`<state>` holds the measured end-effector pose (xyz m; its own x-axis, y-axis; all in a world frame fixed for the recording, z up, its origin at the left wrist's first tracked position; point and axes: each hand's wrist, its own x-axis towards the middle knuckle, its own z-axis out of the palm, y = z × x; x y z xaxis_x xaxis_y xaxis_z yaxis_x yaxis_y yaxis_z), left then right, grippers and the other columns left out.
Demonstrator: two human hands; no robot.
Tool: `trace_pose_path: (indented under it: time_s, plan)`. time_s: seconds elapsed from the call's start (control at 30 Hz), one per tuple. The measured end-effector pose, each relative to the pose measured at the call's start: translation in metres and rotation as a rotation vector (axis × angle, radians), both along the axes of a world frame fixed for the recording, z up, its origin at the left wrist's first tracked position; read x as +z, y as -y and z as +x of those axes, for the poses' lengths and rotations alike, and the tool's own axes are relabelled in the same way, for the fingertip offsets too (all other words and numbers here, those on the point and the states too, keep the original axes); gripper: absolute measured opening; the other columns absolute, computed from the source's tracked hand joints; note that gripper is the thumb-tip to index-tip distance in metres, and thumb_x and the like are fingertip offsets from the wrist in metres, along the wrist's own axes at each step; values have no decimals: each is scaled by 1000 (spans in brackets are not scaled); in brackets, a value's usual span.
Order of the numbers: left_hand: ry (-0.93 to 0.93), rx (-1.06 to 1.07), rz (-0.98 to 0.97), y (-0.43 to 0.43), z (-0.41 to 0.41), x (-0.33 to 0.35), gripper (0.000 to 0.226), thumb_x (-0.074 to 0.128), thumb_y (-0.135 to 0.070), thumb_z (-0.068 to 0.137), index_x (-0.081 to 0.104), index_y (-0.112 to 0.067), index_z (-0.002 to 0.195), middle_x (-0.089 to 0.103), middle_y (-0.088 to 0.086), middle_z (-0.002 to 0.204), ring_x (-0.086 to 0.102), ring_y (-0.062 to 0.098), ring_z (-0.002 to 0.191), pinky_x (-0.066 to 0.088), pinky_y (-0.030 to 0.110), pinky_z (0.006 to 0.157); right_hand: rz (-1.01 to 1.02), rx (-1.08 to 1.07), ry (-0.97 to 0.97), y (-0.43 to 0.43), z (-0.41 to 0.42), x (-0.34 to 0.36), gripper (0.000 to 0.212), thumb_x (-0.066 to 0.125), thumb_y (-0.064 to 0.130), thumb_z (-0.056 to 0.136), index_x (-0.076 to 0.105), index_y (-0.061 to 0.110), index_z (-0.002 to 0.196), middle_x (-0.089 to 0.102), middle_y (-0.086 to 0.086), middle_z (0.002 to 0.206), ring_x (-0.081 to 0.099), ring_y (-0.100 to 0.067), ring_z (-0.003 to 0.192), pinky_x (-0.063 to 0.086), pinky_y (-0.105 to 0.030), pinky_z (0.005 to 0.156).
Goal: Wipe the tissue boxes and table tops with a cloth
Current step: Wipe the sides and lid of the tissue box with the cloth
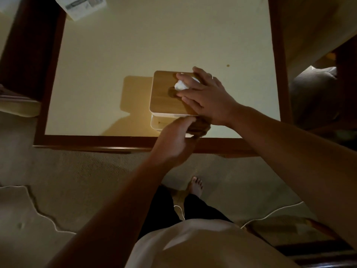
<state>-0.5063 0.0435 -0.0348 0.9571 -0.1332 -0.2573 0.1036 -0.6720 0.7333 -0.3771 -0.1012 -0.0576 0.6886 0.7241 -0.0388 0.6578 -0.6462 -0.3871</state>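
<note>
Tissue box [170, 93] under right hand [204, 95]

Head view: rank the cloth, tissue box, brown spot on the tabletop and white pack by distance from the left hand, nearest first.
1. cloth: gripped in the left hand.
2. tissue box: just beyond the hand, slightly right.
3. brown spot: farther back, to the right.
4. white pack: far-left corner.

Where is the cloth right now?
Head view: the left hand grips the brown cloth at the near side of the tissue box, by the front edge of the table, just below the right hand.
</note>
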Motion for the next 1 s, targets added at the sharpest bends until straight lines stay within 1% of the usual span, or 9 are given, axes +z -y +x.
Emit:
trace_pose_path:
  time_s: [0.17,0.27,0.37,0.53,0.6,0.7,0.8,0.9,1.0]
  plan:
    - [137,218,-48,-19,-48,1,33,66,-1,90,67,-16,119,70,-8,114,63,2,102,53,19,82,116,-11,-22,3,2,-8,56,26,52,106,65,31,139,31,11,168,12,-33,158,21,-59,119]
    - [254,188,-29,-30,-73,-10,40,71,11,83,68,-9,117,69,-2,117,64,5,108,55,24,86,162,-19,6,3,2,-14,50,32,48,108,67,29,137,36,11,166,17,-34,157,24,-59,117]
    - [219,162,-66,-31,-82,-16,39,71,6,84,68,-9,119,69,1,122,66,12,114,59,33,87,169,-21,5,3,3,-14,48,33,47,108,67,29,137,36,11,166,17,-34,157,24,-59,117]
    - [403,113,-14,-6,-66,-3,39,66,-15,90,59,-15,129,64,8,130,52,1,123,48,8,95,176,-10,10,4,3,-17,46,34,45,109,66,31,138,36,11,166,17,-33,157,24,-59,118]
    - [467,54,43,4,-52,-2,39,67,-10,96,61,-10,135,61,10,137,54,8,128,50,15,101,185,-12,4,4,3,-17,45,35,44,109,66,31,137,36,12,166,17,-32,157,24,-58,117]
    - [206,35,199,14,-26,6,39,56,-24,106,53,-21,145,52,-3,147,62,15,122,58,34,90,193,-17,2,4,4,-16,45,35,45,108,67,31,137,37,11,166,18,-33,157,26,-60,116]
    - [-31,-7,420,31,-12,11,43,48,-43,105,42,-24,143,47,-4,143,68,20,101,46,34,68,182,-6,26,5,3,-17,46,35,45,108,68,30,136,38,11,165,19,-33,157,27,-59,116]
    - [-149,-13,521,48,3,11,51,60,-46,99,47,-18,139,53,5,130,67,25,103,38,34,69,182,-13,16,3,2,-16,46,35,46,108,69,30,136,38,11,165,20,-33,157,27,-58,115]
    - [-265,-69,560,54,24,6,44,66,-42,98,58,-15,132,65,7,121,67,26,110,50,36,76,175,-13,26,1,1,-14,45,36,45,108,69,30,135,37,11,166,19,-33,157,27,-60,115]
